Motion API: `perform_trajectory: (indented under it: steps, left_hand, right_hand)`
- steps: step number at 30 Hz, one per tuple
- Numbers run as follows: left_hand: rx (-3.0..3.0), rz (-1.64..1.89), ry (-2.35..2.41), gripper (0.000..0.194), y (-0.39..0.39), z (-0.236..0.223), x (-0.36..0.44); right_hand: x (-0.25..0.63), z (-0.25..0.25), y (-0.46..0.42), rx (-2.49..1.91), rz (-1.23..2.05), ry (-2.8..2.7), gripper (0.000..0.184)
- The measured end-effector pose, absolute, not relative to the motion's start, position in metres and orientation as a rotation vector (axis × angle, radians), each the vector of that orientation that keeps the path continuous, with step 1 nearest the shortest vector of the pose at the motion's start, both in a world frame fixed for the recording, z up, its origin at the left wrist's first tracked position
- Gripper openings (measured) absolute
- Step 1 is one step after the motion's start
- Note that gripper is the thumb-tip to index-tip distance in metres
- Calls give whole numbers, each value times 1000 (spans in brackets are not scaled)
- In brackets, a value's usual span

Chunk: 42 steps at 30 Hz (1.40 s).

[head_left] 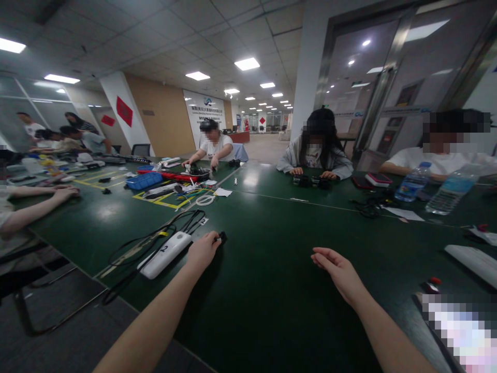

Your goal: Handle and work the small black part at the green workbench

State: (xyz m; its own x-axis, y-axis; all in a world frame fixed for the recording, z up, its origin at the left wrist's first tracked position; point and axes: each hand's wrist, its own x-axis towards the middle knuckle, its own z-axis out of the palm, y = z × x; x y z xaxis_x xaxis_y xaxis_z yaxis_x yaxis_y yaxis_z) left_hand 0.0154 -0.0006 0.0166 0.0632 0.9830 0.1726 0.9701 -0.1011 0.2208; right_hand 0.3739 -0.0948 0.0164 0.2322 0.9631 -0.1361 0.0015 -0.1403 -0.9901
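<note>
Ahead lies a blue basket (143, 182), contents unclear; left hand (203, 250) pinches black piece (222, 237).

Dim light, bright ceiling panels (247, 63) above the green table (267, 295), glare toward its far side, stretched picture edges

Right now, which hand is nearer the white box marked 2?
Left. The left hand is just right of the white box, holding a small black piece; the right hand is much farther right.
</note>
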Motion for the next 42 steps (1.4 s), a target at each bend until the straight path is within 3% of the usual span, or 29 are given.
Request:
perform_trajectory:
  steps: [28, 37, 42]
  left_hand:
    - [2078, 515, 2085, 30, 5, 11, 6]
    - [2074, 557, 2077, 19, 5, 14, 5]
    - [1999, 628, 2063, 48, 10, 9, 4]
  right_hand:
    - [377, 12, -92, -1428, 1140, -1000, 29]
    - [374, 15, -94, -1430, 1122, -996, 27]
    - [376, 13, -93, -1422, 1123, -999, 28]
